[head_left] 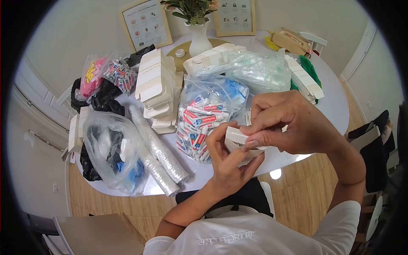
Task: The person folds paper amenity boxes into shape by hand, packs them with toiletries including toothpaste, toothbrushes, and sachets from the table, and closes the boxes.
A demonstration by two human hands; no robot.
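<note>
A small white cardboard box (236, 137) is held up over the table's near edge, in front of my chest. My left hand (228, 166) wraps around its side and bottom, thumb near the opening. From the right, my right hand (293, 121) pinches at the box's top flap, fingertips closed on the edge. What lies inside the box is hidden by the fingers. Just behind my left hand sits a clear zip bag of small toothpaste tubes (199, 123).
Stacked flat white boxes (155, 83) stand at the back left. Two rolls of clear-wrapped discs (159, 155) lie beside an open plastic bag (111, 148). Behind are a clear bag (259, 70), a white vase (199, 38), more boxes (304, 78) and a bag of small tubes (120, 75).
</note>
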